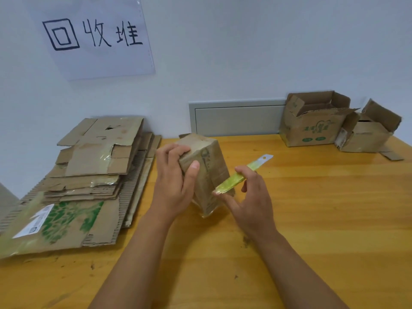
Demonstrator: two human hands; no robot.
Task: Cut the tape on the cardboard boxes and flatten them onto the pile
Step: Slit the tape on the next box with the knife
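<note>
Wooden counter (312, 219): left grip (174, 181) clutches a small box (214, 172), right grip (252, 197) pinches a green knife (236, 177), two open boxes (312, 128) at two o'clock.

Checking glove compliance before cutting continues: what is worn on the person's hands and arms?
Nothing visible. The left hand and right hand are bare, with no gloves, rings or watch showing. Both forearms are uncovered down to the picture's bottom edge, so no sleeves or cuffs appear.

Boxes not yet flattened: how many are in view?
3. One small box is held by the left hand at the table's middle; two open boxes stand at the far right by the wall.
</note>
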